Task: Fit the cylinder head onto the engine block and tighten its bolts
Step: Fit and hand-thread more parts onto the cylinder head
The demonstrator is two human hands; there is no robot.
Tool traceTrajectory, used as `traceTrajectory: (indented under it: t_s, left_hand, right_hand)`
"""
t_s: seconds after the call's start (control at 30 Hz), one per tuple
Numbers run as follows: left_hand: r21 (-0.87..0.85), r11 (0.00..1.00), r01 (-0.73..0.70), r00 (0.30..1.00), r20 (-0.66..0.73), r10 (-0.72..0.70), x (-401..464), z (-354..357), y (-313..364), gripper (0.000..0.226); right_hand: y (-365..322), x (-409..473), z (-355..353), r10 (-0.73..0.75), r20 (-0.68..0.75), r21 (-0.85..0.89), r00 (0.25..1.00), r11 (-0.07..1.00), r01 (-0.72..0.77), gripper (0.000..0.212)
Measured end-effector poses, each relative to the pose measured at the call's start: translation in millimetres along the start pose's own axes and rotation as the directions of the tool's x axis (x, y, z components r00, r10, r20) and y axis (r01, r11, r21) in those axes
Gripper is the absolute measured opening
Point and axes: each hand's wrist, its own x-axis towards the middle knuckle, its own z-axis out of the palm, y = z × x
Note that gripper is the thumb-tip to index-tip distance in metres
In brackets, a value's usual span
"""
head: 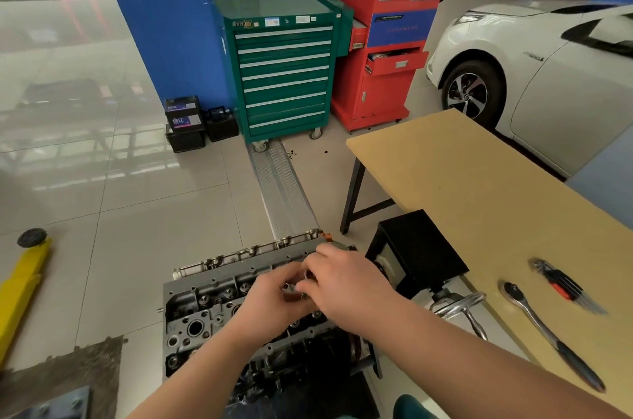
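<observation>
On the workshop floor, both hands pinch something small over the cylinder head.

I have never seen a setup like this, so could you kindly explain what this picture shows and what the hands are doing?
This is one picture from a camera worn on a person's head, looking down at their bare hands. The left hand and right hand meet over a cylinder head on an engine, pinching small metal parts I cannot identify. To the right, a wooden table carries a ratchet wrench and a hex key set. Behind stand a green tool cabinet, a red cabinet and a white car.
</observation>
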Motion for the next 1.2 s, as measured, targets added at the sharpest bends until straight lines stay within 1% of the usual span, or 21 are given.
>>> traceTrajectory:
  t_s: [0.07, 0.1, 0.17, 0.23, 0.3, 0.33, 0.4, 0.43, 0.5, 0.53, 0.6, 0.63, 0.67, 0.7, 0.83, 0.87, 0.93, 1.03, 1.07, 1.13, 1.2]
  left_hand:
    - [0.089, 0.996, -0.008, 0.996, -0.091, 0.016, 0.2, 4.5, -1.1, 0.007]
    - [0.106, 0.994, -0.019, 0.995, -0.097, 0.029, 0.3, 4.7, -1.4, 0.005]
    - [0.120, 0.991, -0.063, 0.996, -0.052, 0.070, 1.3, 0.6, -1.4, 0.015]
    - [0.104, 0.991, -0.087, 0.995, 0.047, 0.082, 2.0, -6.3, -2.9, 0.017]
    - [0.061, 0.997, -0.045, 0.993, 0.113, 0.038, 1.6, -8.5, -2.1, 0.015]
    - [0.036, 0.999, -0.011, 0.994, 0.108, 0.007, 0.9, -6.9, -1.4, 0.018]
    - [0.015, 0.999, 0.030, 0.999, 0.033, -0.030, -0.7, -0.4, -1.7, 0.029]
    - [0.050, 0.998, 0.036, 0.999, -0.030, -0.034, -0.8, 2.8, -2.2, 0.031]
    - [0.134, 0.990, 0.048, 0.993, -0.112, -0.033, -0.2, 5.1, -3.3, 0.030]
    - [0.146, 0.988, 0.045, 0.994, -0.110, -0.029, 0.4, 3.7, -3.3, 0.029]
    - [0.130, 0.992, 0.006, 0.999, -0.045, 0.000, 1.2, -1.2, -3.4, 0.020]
    - [0.116, 0.993, -0.013, 1.000, 0.004, 0.012, 1.0, -3.8, -3.8, 0.009]
    - [0.111, 0.994, -0.016, 0.999, 0.038, 0.012, 1.0, -5.9, -1.8, 0.005]
    - [0.102, 0.995, -0.012, 0.999, 0.050, 0.007, 1.3, -6.9, 0.4, 0.011]
    - [0.114, 0.992, 0.050, 0.999, -0.006, -0.050, 0.3, 0.5, -0.2, 0.015]
    - [0.138, 0.987, 0.077, 0.997, -0.034, -0.073, 0.0, 3.5, -1.4, 0.009]
    - [0.165, 0.982, 0.088, 0.995, -0.054, -0.080, -0.3, 5.0, -2.6, 0.011]
    - [0.156, 0.987, 0.033, 0.998, 0.056, -0.042, 0.2, -1.2, -3.3, 0.009]
    - [0.148, 0.989, 0.021, 0.995, 0.094, -0.035, 0.4, -3.1, -3.0, 0.010]
    - [0.104, 0.994, 0.015, 0.992, 0.120, -0.027, -0.1, -4.5, -0.3, 0.017]
    - [0.103, 0.994, 0.039, 0.997, 0.062, -0.046, -0.5, -2.0, 1.5, 0.028]
  right_hand:
    - [-4.3, 1.8, 2.4, 0.034, -0.029, -0.037, 0.999, 0.999, -0.035, 0.041]
    - [-4.7, 1.5, 2.5, 0.015, -0.041, -0.033, 0.999, 0.999, -0.016, 0.040]
    - [-1.2, -0.9, -0.3, -0.075, -0.005, 0.031, 0.997, 0.997, 0.076, 0.033]
    - [4.2, -2.1, -3.2, -0.140, 0.062, 0.062, 0.988, 0.989, 0.136, 0.034]
    - [4.4, -1.1, -5.3, -0.095, 0.055, 0.039, 0.994, 0.995, 0.093, 0.022]
    - [3.0, -0.5, -5.4, -0.057, 0.022, 0.001, 0.998, 0.998, 0.057, 0.020]
    - [1.5, 0.1, -2.1, -0.013, -0.056, -0.132, 0.998, 0.991, 0.006, 0.033]
    - [0.1, 0.2, -0.5, -0.011, -0.082, -0.172, 0.997, 0.985, -0.003, 0.038]
    - [-2.0, -0.3, 0.4, -0.044, -0.094, -0.138, 0.995, 0.990, 0.031, 0.039]
    - [-1.5, -0.7, -0.3, -0.073, -0.071, -0.089, 0.995, 0.994, 0.067, 0.038]
    - [2.2, -1.1, -1.3, -0.150, 0.004, -0.026, 0.989, 0.988, 0.150, 0.034]
    - [3.5, -0.7, -1.5, -0.167, 0.019, -0.014, 0.986, 0.986, 0.168, 0.028]
    - [3.4, 0.0, -0.9, -0.161, 0.020, -0.011, 0.987, 0.987, 0.161, 0.022]
    - [2.8, 1.2, 0.4, -0.129, 0.008, -0.016, 0.992, 0.992, 0.129, 0.020]
    - [-1.5, 8.6, 4.6, 0.051, -0.016, -0.037, 0.999, 0.998, -0.052, 0.043]
    - [-1.1, 8.7, 4.5, 0.059, -0.028, -0.050, 0.998, 0.997, -0.060, 0.046]
    - [2.1, 5.9, 0.7, 0.013, -0.031, -0.046, 0.999, 0.999, -0.014, 0.048]
    - [9.3, 0.9, -6.1, -0.150, 0.079, 0.030, 0.986, 0.989, 0.148, 0.034]
    - [10.3, 0.1, -6.6, -0.168, 0.097, 0.042, 0.981, 0.986, 0.164, 0.028]
    - [8.1, 1.5, -4.7, -0.115, 0.074, 0.022, 0.991, 0.993, 0.114, 0.023]
    - [3.2, 4.7, -0.2, -0.017, 0.042, -0.022, 0.999, 1.000, 0.018, 0.034]
